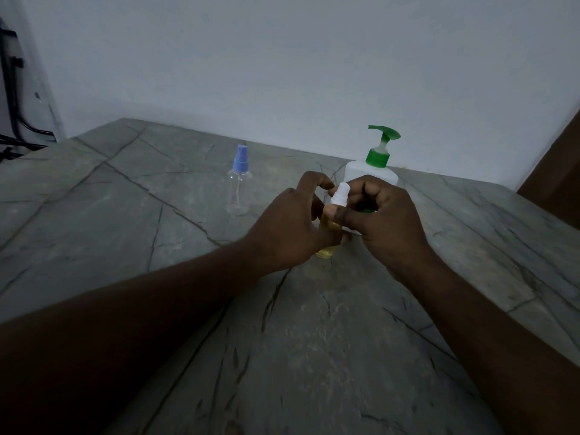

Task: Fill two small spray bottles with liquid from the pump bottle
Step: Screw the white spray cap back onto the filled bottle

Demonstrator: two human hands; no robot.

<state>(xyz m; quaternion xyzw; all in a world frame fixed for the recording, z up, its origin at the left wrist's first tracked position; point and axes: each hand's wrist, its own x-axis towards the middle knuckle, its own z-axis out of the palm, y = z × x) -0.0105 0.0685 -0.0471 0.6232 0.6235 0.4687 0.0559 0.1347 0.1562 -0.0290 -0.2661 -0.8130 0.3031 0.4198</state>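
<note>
A small spray bottle holding yellowish liquid stands on the grey stone table at centre. My left hand grips its body. My right hand pinches its white spray cap at the top. Just behind my hands stands the white pump bottle with a green pump head. A second small spray bottle, clear and with a blue cap, stands upright to the left, apart from both hands; it looks empty.
A pale wall rises right behind the table's far edge. Dark cables hang at the far left. A brown wooden surface stands at the right edge.
</note>
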